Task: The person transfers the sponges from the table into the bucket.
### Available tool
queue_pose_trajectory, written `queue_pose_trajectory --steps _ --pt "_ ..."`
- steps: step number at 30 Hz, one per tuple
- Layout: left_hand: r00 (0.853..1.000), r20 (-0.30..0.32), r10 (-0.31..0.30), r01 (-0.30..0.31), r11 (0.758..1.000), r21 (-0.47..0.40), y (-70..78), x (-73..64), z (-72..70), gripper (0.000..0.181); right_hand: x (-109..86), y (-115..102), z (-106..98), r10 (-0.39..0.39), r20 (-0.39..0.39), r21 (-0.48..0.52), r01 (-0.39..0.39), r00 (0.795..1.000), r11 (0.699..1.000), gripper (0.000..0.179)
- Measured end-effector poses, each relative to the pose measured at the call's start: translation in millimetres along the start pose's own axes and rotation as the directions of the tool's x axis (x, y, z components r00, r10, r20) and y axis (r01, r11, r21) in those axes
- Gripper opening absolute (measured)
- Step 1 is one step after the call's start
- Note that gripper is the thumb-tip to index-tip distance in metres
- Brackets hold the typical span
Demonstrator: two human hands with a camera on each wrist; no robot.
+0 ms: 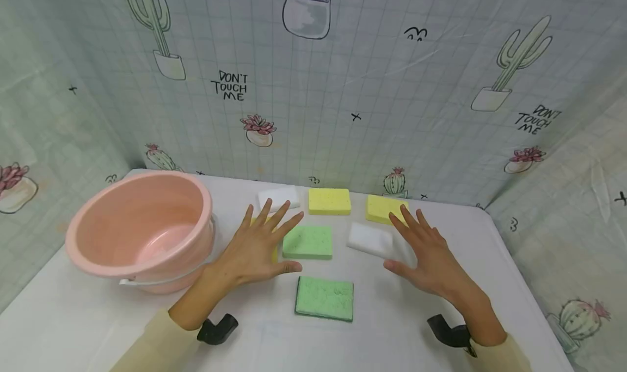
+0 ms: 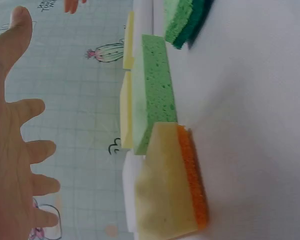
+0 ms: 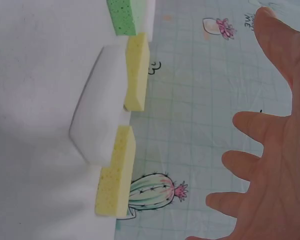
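Observation:
Both hands hover over a white table with fingers spread, holding nothing. Under the left hand (image 1: 257,249) lies a yellow sponge with an orange scouring side (image 2: 170,185), mostly hidden in the head view. Right of that hand is a light green sponge (image 1: 307,243). Nearest the right hand (image 1: 428,257) is a white sponge (image 1: 370,240), with a yellow sponge (image 1: 384,208) just behind it. Another yellow sponge (image 1: 329,201) and a second white sponge (image 1: 278,197) lie at the back. A green sponge with a dark green underside (image 1: 324,299) lies in front, between the hands.
A pink bucket (image 1: 142,219) with a white handle stands at the left of the table (image 1: 392,339), close to the left forearm. Cactus-print sheeting (image 1: 313,94) rises behind the table and on both sides. Each wrist wears a black mount (image 1: 217,329).

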State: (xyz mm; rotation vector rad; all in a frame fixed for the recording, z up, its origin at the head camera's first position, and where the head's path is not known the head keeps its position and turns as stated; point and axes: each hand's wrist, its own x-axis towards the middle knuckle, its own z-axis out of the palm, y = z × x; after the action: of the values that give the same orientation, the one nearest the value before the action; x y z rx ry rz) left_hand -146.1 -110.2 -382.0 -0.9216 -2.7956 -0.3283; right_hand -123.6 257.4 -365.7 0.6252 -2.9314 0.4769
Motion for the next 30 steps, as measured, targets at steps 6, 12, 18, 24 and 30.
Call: queue_pose_trajectory --steps 6,12,18,24,30 --pt "0.999 -0.024 0.027 -0.027 1.000 0.013 3.4 -0.5 -14.4 0.093 1.7 -5.5 2.4 -0.003 -0.015 0.012 0.003 1.000 1.000 0.087" --pt "0.998 -0.050 0.041 -0.041 0.999 0.014 4.0 -4.5 -30.0 0.093 2.7 -9.8 5.8 -0.001 -0.017 0.054 0.002 1.000 0.999 0.087" --pt "0.994 -0.099 0.049 -0.049 0.999 0.007 6.5 -18.1 -47.8 0.095 0.0 -12.8 11.3 -0.011 -0.026 0.089 0.013 1.000 0.996 0.087" --pt "0.985 -0.160 0.059 -0.055 0.998 0.029 3.3 -31.4 -70.0 0.096 -2.2 -19.9 17.5 -0.004 -0.036 0.165 0.010 0.999 0.986 0.088" --pt "0.972 -0.233 0.033 -0.035 0.999 -0.005 -6.3 -53.2 -89.9 0.096 -4.3 -24.9 25.7 -0.040 -0.034 0.214 0.047 0.999 0.976 0.087"
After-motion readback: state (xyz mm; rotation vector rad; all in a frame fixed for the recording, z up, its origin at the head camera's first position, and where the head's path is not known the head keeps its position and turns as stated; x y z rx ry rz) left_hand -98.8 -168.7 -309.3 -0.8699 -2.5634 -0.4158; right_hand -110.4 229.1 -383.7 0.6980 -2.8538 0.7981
